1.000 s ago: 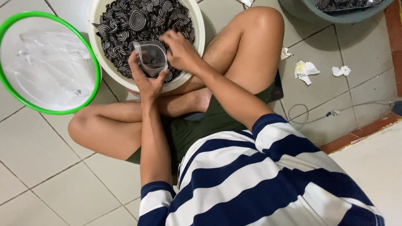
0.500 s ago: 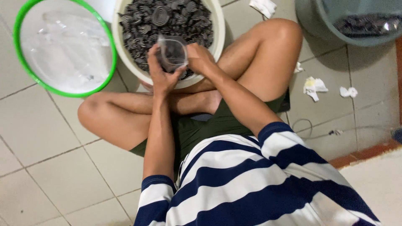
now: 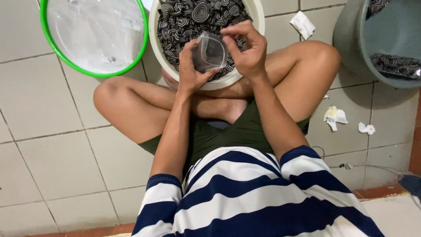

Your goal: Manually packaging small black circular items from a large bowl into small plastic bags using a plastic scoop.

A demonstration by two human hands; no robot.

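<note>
Here, line by line, is what lies under my eyes.

Left hand: my left hand point(image 3: 191, 70) cups one small clear plastic container point(image 3: 209, 53) from its eight o'clock side, thumb and fingers wrapped round the wall.

Right hand: my right hand point(image 3: 247, 49) pinches the same container from two o'clock, fingers curled over its upper rim, thumb on the near face.

Container: one only, see-through, tilted, held above the near edge of the cream bowl point(image 3: 258, 17); whether anything is inside it I cannot tell.

Cream bowl: one round bowl at twelve o'clock from my crossed legs, its near rim just beside my shins, heaped with dark spiral coils point(image 3: 193, 15), too many to count.

Green-rimmed basin: one green-rimmed basin point(image 3: 94, 33) at ten o'clock, touching the cream bowl's left side, lined with crumpled clear plastic.

Grey tub: one grey tub point(image 3: 351, 39) at two o'clock, well apart from my hands, with more dark coils lying in it.

Paper scraps: three white crumpled scraps on the tiled floor point(image 3: 52, 153), one point(image 3: 302, 24) at one o'clock between bowl and tub, two point(image 3: 335, 117) at three o'clock beside my right knee.

Clothing: striped navy and white shirt, dark green shorts.
</note>
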